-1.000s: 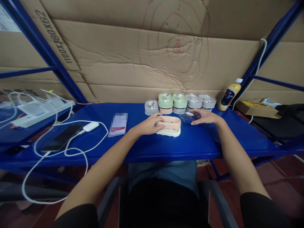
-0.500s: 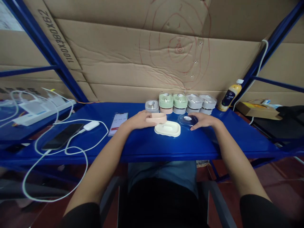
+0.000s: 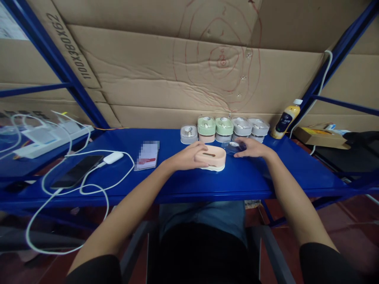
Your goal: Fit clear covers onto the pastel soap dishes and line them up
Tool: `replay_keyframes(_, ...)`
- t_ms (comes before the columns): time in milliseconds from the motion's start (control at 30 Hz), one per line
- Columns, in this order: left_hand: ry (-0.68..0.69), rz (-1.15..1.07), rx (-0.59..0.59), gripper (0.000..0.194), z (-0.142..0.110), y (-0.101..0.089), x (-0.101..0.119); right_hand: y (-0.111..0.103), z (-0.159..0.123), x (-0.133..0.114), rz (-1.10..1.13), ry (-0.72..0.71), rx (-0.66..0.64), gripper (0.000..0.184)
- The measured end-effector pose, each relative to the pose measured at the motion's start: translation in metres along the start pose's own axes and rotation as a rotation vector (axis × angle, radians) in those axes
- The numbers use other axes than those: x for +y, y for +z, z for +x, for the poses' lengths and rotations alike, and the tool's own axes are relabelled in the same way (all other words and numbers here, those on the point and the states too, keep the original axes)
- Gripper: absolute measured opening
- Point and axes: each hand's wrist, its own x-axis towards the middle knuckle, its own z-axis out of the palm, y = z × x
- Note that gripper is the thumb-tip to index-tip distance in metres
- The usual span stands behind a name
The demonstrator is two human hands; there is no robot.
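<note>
A pink oval box body (image 3: 217, 155), with a slot in its floor, sits on a cream tray-like base (image 3: 217, 168). My left hand (image 3: 192, 156) is closed round the body's left end, thumb on the near side. To the right, my right hand (image 3: 251, 148) has its fingers curled on a clear lid (image 3: 231, 147) with a round white label. The lid is low over the tabletop, and whether it rests there I cannot tell. Behind the hands stand several small boxes with clear lids, among them a green-topped box (image 3: 206, 126) and a grey one (image 3: 188, 135).
On the blue table (image 3: 177, 185) a phone (image 3: 147, 155) lies left of my hands. Farther left are a dark phone (image 3: 77, 171), a white cable with a white case (image 3: 113, 157), and a power strip (image 3: 53, 140). A juice bottle (image 3: 286, 120) and a cardboard box (image 3: 321, 137) are at right.
My left hand swung the pink body left off the cream base, then brought it back onto it, seated lower than at first. My right hand has stayed at the clear lid.
</note>
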Motion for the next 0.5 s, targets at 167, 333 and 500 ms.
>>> replay_keyframes(167,-0.034,0.015,-0.025,0.068,0.000,0.014,0.006,-0.005,-0.007,-0.009,0.090,0.032,0.100,0.081)
replay_keyframes(333,0.029,0.142,0.008,0.062,-0.002,0.016,0.013,-0.005,-0.009,-0.017,0.178,-0.046,0.200,0.084)
replay_keyframes(500,0.016,0.286,-0.015,0.074,-0.001,0.023,0.020,0.003,-0.009,-0.031,0.221,-0.204,0.197,0.080)
